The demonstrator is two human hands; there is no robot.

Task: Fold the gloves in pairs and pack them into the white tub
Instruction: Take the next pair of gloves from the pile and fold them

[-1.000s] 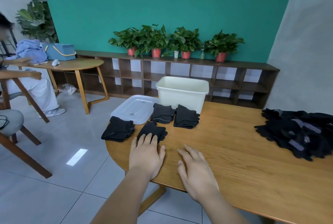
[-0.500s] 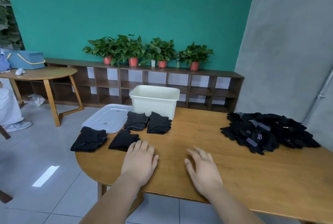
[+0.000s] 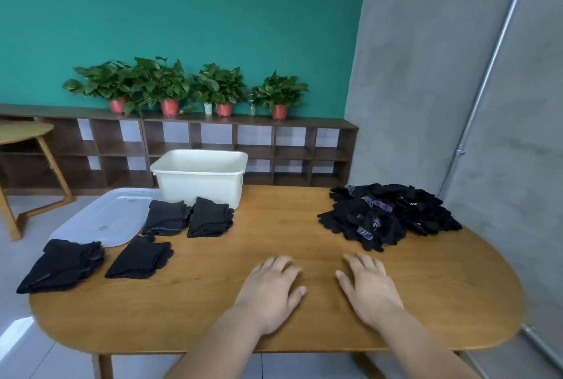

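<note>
Both hands lie flat and empty on the counter (image 3: 274,320), left hand (image 3: 271,293) and right hand (image 3: 368,290) spread, nearer than the white tub (image 3: 199,177). Four folded glove stacks (image 3: 210,217) sit just before the tub; the loose glove pile (image 3: 387,214) lies well right of it. Best to draw one matched pair, align cuffs, then fold. No readable writing shows

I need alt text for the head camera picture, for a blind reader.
Two bare hands, left hand and right hand, lie flat and empty on an oval wooden table, between four folded black glove stacks near a white plastic tub and a loose black glove pile.
</note>
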